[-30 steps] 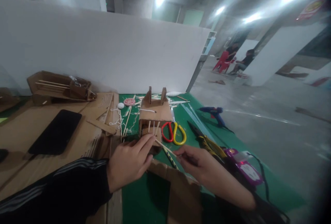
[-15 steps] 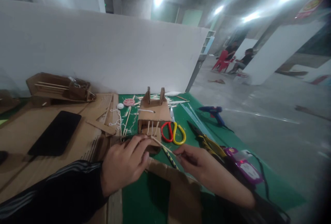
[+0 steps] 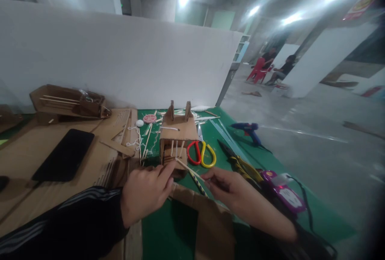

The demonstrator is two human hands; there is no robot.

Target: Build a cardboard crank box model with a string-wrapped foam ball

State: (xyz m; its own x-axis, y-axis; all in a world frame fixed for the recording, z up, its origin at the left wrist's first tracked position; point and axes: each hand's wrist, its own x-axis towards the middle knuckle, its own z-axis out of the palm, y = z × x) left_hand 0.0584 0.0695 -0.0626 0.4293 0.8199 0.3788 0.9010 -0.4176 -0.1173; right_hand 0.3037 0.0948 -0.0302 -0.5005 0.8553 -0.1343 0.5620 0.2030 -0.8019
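A small cardboard box (image 3: 179, 128) with two upright cardboard tabs on top stands in front of me. Thin sticks and a white string run down inside its open front. My right hand (image 3: 225, 186) pinches a thin wooden stick (image 3: 189, 169), whose far end meets the string at the box opening. Just left of that end is my left hand (image 3: 148, 192), its index finger stretched toward the stick tip and its thumb apart below. I see nothing held in it; its other fingers are partly hidden. Red-and-yellow-handled scissors (image 3: 207, 154) lie right of the box.
Pliers (image 3: 240, 164), a purple device (image 3: 284, 192) with a cable and a blue glue gun (image 3: 248, 130) lie on the right. A black phone (image 3: 64, 154) rests on cardboard at left, below another cardboard model (image 3: 67, 101). A white panel (image 3: 120, 59) rises behind. Two people sit far off.
My left hand has drawn slightly back and down from the box opening, uncovering more of the stick's tip. My right hand stays in place with the stick.
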